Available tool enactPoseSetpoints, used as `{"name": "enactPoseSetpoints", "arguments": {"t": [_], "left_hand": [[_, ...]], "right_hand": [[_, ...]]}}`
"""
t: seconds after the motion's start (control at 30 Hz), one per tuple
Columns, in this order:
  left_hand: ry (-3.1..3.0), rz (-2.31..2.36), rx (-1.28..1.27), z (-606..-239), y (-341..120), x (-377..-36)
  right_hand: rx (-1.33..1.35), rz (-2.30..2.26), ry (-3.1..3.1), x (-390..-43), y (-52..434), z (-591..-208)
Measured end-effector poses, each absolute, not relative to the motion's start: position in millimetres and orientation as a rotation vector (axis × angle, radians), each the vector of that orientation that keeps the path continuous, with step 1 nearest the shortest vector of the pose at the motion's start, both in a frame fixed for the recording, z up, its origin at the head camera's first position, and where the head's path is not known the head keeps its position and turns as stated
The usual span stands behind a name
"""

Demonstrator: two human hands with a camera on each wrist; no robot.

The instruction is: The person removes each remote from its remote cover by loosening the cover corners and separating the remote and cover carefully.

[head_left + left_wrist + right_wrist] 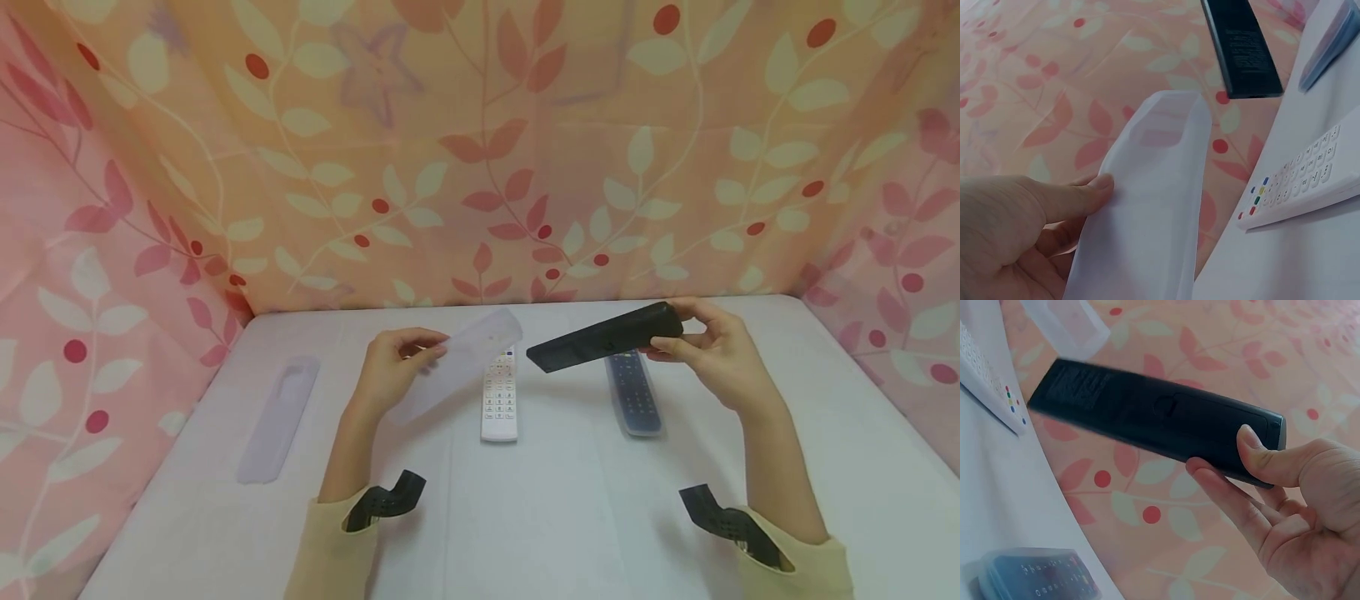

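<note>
My left hand [397, 367] pinches a translucent silicone remote cover [1147, 187] by its long side, thumb on top, and holds it up tilted over the table. In my right hand [716, 350] is a black remote control [1154, 419], gripped at one end between thumb and fingers. Its back, with the battery lid and a label, faces the right wrist camera. The far ends of cover and remote point toward each other, with a gap between them in the head view. Below that gap a white remote [499, 400] lies buttons up, its top end behind the cover.
A dark remote in a clear cover [634, 400] lies beneath my right hand's remote. Another translucent cover [279, 421] rests at the table's left. Patterned cloth [480, 167] hangs behind the white table [555, 517] and along both sides.
</note>
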State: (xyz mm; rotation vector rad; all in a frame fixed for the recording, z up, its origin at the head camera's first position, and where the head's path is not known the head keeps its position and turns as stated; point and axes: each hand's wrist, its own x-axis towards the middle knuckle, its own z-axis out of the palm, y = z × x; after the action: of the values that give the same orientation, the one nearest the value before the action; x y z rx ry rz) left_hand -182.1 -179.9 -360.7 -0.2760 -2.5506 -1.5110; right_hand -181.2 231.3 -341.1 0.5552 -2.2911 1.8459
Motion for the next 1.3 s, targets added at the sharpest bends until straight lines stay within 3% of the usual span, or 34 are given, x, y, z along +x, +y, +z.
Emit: {"name": "enactPoseSetpoints", "arguments": {"t": [0.63,1.3], "left_hand": [[-2.434,-1.692,-0.061,-374.0,-195.8,-174.0],[-2.432,-1.682,0.036,-386.0,-219.1,-158.7]], "right_hand": [[0.812,2.107,-2.101,-186.9,221.3,-348.4],[0.819,2.182,-2.015,-187.5,202.6,-354.3]]}}
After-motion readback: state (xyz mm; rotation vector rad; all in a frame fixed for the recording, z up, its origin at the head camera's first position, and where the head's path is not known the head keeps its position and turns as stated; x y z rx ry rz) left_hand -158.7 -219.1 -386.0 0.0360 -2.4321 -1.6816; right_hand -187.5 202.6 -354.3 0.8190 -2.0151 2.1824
